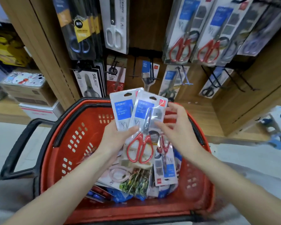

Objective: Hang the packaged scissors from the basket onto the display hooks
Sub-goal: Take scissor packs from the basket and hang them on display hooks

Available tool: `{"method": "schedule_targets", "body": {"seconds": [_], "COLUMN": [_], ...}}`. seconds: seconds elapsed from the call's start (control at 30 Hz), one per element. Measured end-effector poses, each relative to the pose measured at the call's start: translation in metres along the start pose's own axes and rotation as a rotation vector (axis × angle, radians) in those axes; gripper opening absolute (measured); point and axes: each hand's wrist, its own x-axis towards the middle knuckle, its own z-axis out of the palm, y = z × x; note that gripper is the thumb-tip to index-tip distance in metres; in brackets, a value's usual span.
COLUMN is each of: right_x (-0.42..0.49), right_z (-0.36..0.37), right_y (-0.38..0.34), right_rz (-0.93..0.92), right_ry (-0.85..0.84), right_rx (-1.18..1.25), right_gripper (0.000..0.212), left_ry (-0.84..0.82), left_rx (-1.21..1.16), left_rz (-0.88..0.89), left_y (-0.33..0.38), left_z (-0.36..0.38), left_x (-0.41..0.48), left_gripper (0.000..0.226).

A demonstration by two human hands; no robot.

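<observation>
At the far left I see the black loop handle [18, 148] of a red perforated plastic basket [68, 124], which sits below me in front of a wooden display wall [144, 30]. On that wall, left of centre, hang dark card packs of blue-handled scissors [79, 34] and, beside them, a grey pack of white-handled scissors [115, 25].

My left hand [115, 138] is raised over the basket. Its fingers [130, 130] pinch two clear plastic scissor packs with blue labels, fanned apart, with the thumb across their fronts. The rear pack [122, 109] leans to the left. The front pack [146, 117] overlaps it and shows steel scissors with red handles pointing down and the hang-hole at the top.

Just to the right, my right hand [178, 127] holds nothing. Its fingers [162, 125] are spread and loosely bent, with the tips at the front pack's right edge. I cannot tell whether they touch it.

Under both hands, more packaged scissors [165, 169] lie heaped in the basket. High on the right hang matching packs of red-handled scissors [180, 38], and below them bare black wire hooks [243, 82] jut from the wall.
</observation>
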Motion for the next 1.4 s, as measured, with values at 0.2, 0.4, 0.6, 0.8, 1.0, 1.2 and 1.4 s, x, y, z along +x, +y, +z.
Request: {"method": "schedule_targets", "body": {"seconds": [0.2, 0.4, 0.6, 0.8, 1.0, 1.2, 1.4], "right_x": [0.035, 0.066, 0.138, 0.206, 0.235, 0.233, 0.239], "right_z": [-0.039, -0.090, -0.156, -0.189, -0.189, -0.192, -0.198], "right_y": [0.003, -0.012, -0.021, -0.032, -0.031, -0.020, -0.016], "right_rz": [0.191, 0.129, -0.010, -0.078, -0.151, -0.199, -0.136], "right_ry": [0.052, 0.209, 0.505, 0.618, 0.666, 0.679, 0.669], "right_rx": [0.202, 0.374, 0.243, 0.104, 0.109, 0.115, 0.151], "right_gripper": [0.022, 0.024, 0.014, 0.014, 0.010, 0.006, 0.020], "left_ry": [-0.023, -0.077, -0.019, 0.005, -0.001, 0.000, -0.027], "left_rx": [0.003, 0.237, 0.307, 0.313, 0.314, 0.335, 0.340], "left_rz": [0.122, 0.418, 0.489, 0.524, 0.508, 0.497, 0.486], "left_y": [0.021, 0.060, 0.084, 0.097, 0.100, 0.101, 0.099], "left_z": [0.041, 0.081, 0.106, 0.128, 0.141, 0.148, 0.151], "left_x": [0.016, 0.042, 0.087, 0.115, 0.134, 0.146, 0.150], "left_gripper": [0.025, 0.015, 0.013, 0.012, 0.012, 0.014, 0.016]}}
